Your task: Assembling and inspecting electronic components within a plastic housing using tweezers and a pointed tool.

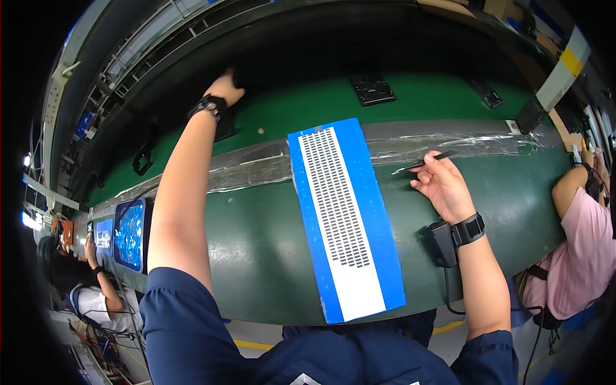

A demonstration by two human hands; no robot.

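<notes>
My left hand (pixel 226 88) reaches out over the green conveyor belt (pixel 295 96) at the far side. Its fingers merge with the dark background, so whether they grip anything is unclear. Below its wrist, a black part (pixel 224 130) lies partly hidden on the belt. My right hand (pixel 443 183) is closed on dark, fine-pointed tweezers (pixel 410 167), their tip directed left. Between my arms, a blue board (pixel 382 256) lies on the dark green table, bearing a white sheet (pixel 356 295) with rows of small black rectangular stickers (pixel 335 199). The sheet's near end is bare white.
Other black parts (pixel 372 89), (pixel 487 94) and a black frame-like piece (pixel 142 159) rest on the belt. A blue-lined tray (pixel 130 234) stands left. Co-workers sit at left (pixel 106 308) and right (pixel 571 250). A post with a yellow band (pixel 570 61) rises at right.
</notes>
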